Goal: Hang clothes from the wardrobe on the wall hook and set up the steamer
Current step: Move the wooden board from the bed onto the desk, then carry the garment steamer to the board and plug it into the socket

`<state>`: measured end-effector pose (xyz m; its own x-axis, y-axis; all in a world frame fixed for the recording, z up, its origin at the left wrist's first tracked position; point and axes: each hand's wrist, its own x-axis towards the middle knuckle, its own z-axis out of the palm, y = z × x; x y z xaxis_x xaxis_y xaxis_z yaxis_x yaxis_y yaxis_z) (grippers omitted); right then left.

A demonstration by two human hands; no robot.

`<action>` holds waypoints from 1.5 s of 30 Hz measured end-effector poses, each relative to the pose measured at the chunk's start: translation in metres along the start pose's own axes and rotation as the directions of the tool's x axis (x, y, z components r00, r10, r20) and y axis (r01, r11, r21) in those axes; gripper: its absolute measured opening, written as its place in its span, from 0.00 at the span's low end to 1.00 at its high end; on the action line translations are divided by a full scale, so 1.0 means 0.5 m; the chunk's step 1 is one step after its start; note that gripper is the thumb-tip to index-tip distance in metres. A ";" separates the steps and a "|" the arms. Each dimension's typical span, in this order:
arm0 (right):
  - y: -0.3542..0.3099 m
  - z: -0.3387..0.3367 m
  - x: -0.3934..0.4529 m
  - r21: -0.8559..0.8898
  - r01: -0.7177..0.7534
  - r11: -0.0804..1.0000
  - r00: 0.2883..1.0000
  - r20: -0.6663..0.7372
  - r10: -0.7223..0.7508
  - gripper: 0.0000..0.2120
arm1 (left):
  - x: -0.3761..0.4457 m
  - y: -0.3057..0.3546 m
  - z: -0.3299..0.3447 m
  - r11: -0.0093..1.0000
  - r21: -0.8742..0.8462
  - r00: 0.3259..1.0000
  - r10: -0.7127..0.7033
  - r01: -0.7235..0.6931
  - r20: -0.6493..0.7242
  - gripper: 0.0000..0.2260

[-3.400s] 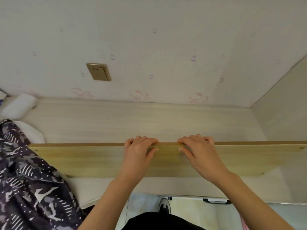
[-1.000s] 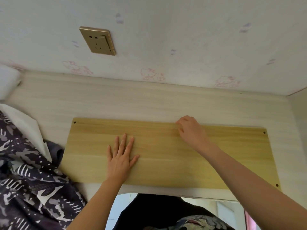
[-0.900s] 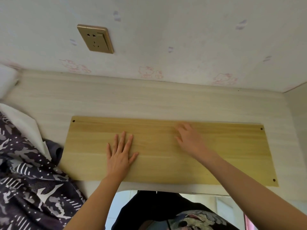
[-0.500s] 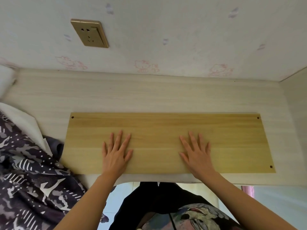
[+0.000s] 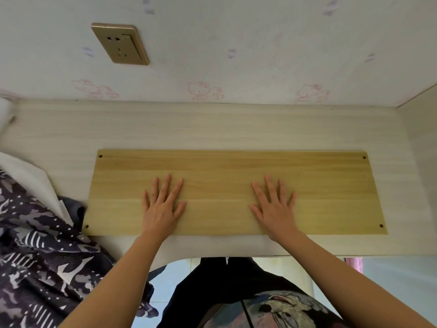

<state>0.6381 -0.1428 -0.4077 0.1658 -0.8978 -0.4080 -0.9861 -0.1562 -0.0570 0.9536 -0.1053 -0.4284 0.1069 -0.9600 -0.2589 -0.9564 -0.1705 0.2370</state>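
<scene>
A yellow wooden board (image 5: 231, 171) with small holes in its corners lies flat on the pale wooden desk (image 5: 189, 129). My left hand (image 5: 163, 204) rests palm down on the board's left half, fingers straight and spread. My right hand (image 5: 274, 207) presses flat on the right half in the same way. A dark patterned garment (image 5: 35, 256) is heaped at the desk's left edge, partly over white cloth (image 5: 30, 176). No steamer or wall hook is in view.
A gold wall socket (image 5: 120, 43) sits on the wallpapered wall above the desk. A pale side panel (image 5: 421, 138) closes the desk on the right. Below the desk's front edge I see my dark clothing and light floor.
The board was standing on edge in both hands; it now lies flat. My right hand slid from the board's far edge back to its middle and flattened. My left hand stays flat.
</scene>
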 end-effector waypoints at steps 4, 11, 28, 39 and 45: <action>-0.007 -0.006 0.022 0.000 0.002 1.000 1.000 -0.016 -0.002 0.31 | 0.025 -0.007 -0.010 1.000 0.007 1.000 0.006 -0.006 0.002 0.28; -0.012 -0.013 0.053 -0.012 -0.003 1.000 0.999 -0.043 0.003 0.32 | 0.058 -0.011 -0.022 1.000 0.003 1.000 0.005 -0.005 0.003 0.28; -0.002 -0.054 0.052 0.024 0.072 0.997 0.997 0.029 -0.073 0.30 | 0.028 0.088 -0.022 0.977 -0.054 0.978 -0.207 0.206 0.002 0.27; 0.053 -0.052 -0.052 0.072 0.177 0.982 0.979 0.086 -0.183 0.28 | -0.116 0.266 0.050 0.973 -0.194 0.979 -0.154 0.126 -0.137 0.18; 0.069 -0.040 -0.143 0.136 0.146 0.980 0.983 0.090 -0.158 0.25 | -0.176 0.306 0.055 0.989 -0.117 0.991 0.073 -0.087 -0.116 0.22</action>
<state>0.5923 -0.0923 -0.3622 0.3182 -0.8211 -0.4739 -0.9439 -0.2279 -0.2389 0.7902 -0.0410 -0.3953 0.0677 -0.9892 -0.1303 -0.9238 -0.1114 0.3664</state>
